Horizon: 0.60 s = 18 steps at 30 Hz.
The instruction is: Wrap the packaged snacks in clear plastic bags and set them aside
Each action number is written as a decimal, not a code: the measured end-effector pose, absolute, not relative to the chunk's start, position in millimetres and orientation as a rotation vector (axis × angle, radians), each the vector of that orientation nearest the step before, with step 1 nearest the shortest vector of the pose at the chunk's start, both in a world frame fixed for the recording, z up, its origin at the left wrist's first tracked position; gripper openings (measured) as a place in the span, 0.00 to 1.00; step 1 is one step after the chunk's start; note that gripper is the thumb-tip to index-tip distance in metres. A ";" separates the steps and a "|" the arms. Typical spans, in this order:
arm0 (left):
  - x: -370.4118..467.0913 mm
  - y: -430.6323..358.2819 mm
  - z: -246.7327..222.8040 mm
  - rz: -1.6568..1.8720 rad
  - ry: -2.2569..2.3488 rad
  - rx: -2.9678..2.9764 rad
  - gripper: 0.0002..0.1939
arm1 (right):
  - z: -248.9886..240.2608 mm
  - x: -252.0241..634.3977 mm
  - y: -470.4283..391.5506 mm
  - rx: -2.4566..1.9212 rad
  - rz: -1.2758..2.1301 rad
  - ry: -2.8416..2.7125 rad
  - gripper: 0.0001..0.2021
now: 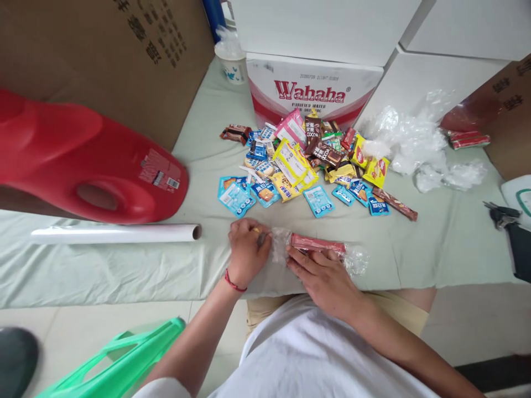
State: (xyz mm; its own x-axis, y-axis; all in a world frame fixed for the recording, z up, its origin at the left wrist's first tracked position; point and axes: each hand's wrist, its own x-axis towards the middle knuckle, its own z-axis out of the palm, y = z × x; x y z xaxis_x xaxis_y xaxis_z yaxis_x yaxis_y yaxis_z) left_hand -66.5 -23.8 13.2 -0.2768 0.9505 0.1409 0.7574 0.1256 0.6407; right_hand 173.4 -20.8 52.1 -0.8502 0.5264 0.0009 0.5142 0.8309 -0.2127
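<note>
On the table's near edge lies a clear plastic bag (281, 243) around a long red packet (317, 243). My left hand (245, 246) is closed at the bag's left end, pinching the plastic. Something small, yellow and grey, shows between its fingers, too little to name. My right hand (327, 276) rests open on the bag, its fingers laid flat over the red packet's lower side. Just beyond both hands spreads a pile of wrapped snacks (294, 166), with blue sachets (318, 200) along its front and a thin brown stick packet (395, 204) at its right.
A big red jug (95, 160) and a white roll (116, 234) lie to the left. Behind the snacks stands a Wahaba carton (311, 91), beside a paper cup (231, 63). Crumpled clear plastic bags (415, 138) and keys (503, 215) are on the right.
</note>
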 end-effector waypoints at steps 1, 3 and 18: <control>-66.8 -24.5 15.7 0.982 2.051 1.636 0.10 | 52.4 172.9 -21.4 -0.847 0.317 -2.946 0.24; -65.9 -27.4 23.1 1.085 1.904 1.528 0.10 | 53.2 171.6 -22.1 -0.872 0.314 -2.942 0.23; -12.3 -21.0 35.1 1.036 1.933 1.155 0.11 | 58.6 188.4 -37.4 -1.035 0.263 -2.896 0.25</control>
